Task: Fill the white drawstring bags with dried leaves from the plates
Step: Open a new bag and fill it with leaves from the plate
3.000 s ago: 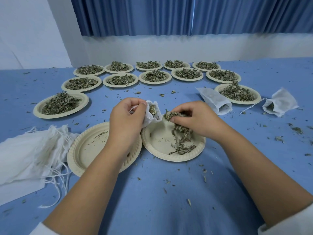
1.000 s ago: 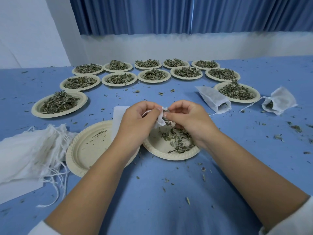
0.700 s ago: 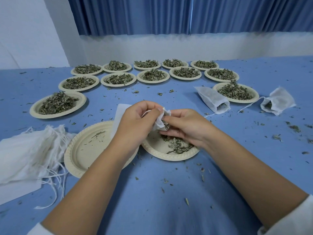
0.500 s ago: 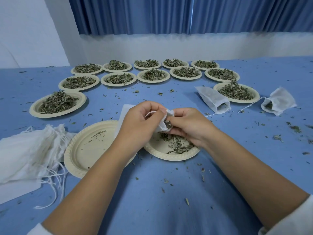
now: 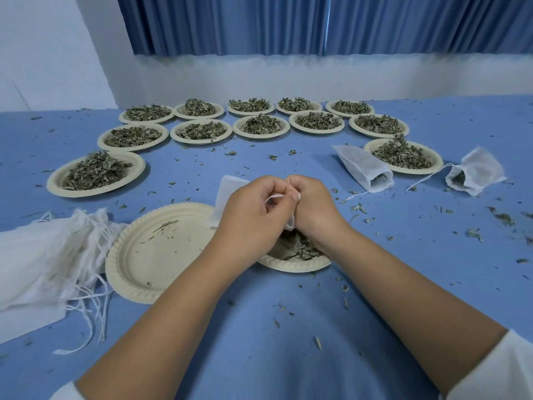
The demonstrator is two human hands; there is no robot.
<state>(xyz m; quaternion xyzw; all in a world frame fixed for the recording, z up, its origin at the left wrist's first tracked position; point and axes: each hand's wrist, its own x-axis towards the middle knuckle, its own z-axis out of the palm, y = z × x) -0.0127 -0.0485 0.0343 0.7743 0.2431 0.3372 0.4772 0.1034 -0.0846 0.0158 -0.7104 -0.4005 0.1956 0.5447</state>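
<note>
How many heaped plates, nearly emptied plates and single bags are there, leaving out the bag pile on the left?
Heaped plates: 12
Nearly emptied plates: 2
Bags lying at the right: 2
Held bag: 1
Total: 17

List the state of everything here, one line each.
Bag in hands: gripped, mostly hidden.
Left hand: grips it.
Right hand: grips it.
Near left plate: almost empty.
Plate under hands: some leaves left.
Two bags at right: filled, mouths open.
Bag pile: empty.
Far plates: heaped.
</note>
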